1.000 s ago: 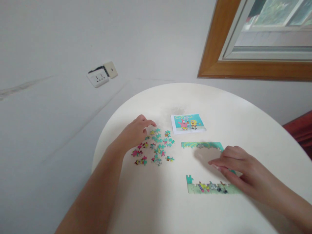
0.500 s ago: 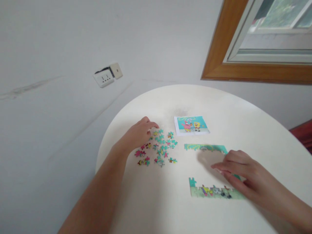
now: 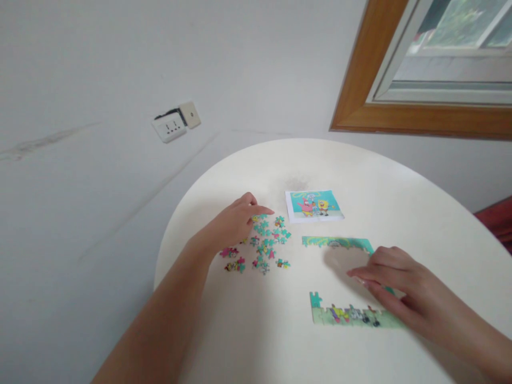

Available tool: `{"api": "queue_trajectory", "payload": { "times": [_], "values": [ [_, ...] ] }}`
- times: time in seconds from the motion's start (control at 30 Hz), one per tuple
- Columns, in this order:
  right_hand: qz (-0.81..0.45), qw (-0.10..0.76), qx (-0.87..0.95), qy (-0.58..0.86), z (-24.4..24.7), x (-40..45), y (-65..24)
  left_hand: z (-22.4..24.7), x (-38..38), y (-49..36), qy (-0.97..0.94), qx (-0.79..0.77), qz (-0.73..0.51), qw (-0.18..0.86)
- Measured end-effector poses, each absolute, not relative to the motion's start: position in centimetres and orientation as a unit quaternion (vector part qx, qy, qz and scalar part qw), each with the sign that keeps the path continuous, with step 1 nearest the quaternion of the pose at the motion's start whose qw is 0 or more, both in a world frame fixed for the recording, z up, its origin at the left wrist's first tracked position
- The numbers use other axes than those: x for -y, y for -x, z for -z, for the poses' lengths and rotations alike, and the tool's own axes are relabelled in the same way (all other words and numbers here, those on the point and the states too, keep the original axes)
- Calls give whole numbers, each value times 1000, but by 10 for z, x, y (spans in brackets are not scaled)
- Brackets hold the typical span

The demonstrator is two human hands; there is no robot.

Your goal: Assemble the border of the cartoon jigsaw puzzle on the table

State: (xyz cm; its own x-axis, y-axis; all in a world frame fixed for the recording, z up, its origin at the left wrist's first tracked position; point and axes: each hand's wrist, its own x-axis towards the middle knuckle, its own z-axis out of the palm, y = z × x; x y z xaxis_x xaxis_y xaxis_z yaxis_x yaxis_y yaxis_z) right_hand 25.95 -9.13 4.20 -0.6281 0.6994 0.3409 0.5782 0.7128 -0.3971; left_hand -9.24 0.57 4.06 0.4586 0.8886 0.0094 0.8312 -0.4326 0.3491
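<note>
Several loose jigsaw pieces (image 3: pixel 264 248) lie in a cluster left of the table's middle. My left hand (image 3: pixel 236 221) hovers over the cluster's upper left, index finger stretched out, nothing seen in it; it hides some pieces. My right hand (image 3: pixel 390 277) is above the right side of a partly joined puzzle border, thumb and index finger close together; whether they hold something is too small to tell. The joined top strip (image 3: pixel 340 242) is green and yellow. Nearer me, the bottom strip (image 3: pixel 348 316) has a teal piece standing up at its left end. My right hand partly covers the right side.
A printed reference picture (image 3: pixel 316 206) with cartoon figures lies behind the top strip on the round white table (image 3: pixel 248 330). Beyond the table are a wall with a socket (image 3: pixel 170 127) and a wood-framed window (image 3: pixel 360 69). Something red (image 3: pixel 496 221) shows at the right edge.
My left hand has moved slightly right over the loose pieces, and its index finger has stretched out further. My right hand has stayed almost still.
</note>
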Motion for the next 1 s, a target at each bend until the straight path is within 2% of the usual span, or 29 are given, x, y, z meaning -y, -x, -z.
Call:
{"api": "queue_trajectory", "payload": {
  "times": [0.2, 0.53, 0.67, 0.87, 1.0],
  "values": [
    [-123, 244, 895, 353, -42, 91, -260, -36, -4, 82, -870, -470, -48, 142],
    [-118, 245, 896, 351, -44, 90, -260, -45, 11, 71, -866, -496, 55, 31],
    [-119, 240, 894, 360, -44, 91, -260, -42, 7, 72, -865, -500, 28, 25],
    [-105, 241, 893, 366, -49, 91, -259, -50, -5, 98, -851, -504, -97, 115],
    [-92, 245, 891, 372, -52, 89, -258, -58, -3, 116, -828, -529, -117, 142]
  ]
}}
